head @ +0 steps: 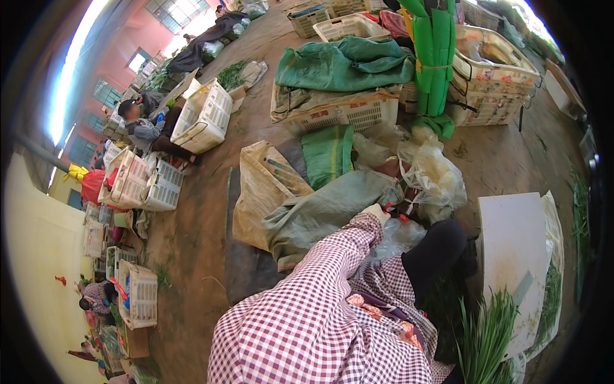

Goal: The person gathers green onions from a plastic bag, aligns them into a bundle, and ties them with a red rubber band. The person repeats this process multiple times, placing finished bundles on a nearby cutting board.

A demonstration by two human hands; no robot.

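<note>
My left hand (377, 214), in a pale glove, reaches out at the end of a checked sleeve. It is at the edge of a grey-green woven sack (331, 204), beside red strips (388, 207); its fingers are partly hidden, so its grip is unclear. Clear plastic bags (395, 237) lie just below the hand. More crumpled plastic bags (431, 165) are heaped beyond it. A tan sack (259, 192) and a green woven sack (328, 156) lie under and behind the grey-green one. My right hand is out of view.
To the right, a white board (511, 245) bears a flat grey strip (523, 288) beside long green leaves (484, 331). Ahead stand a cloth-covered plastic crate (340, 113), a green wrapped post (434, 62) and stacked crates (494, 91). A seated person (144, 129) is by a white crate (204, 117).
</note>
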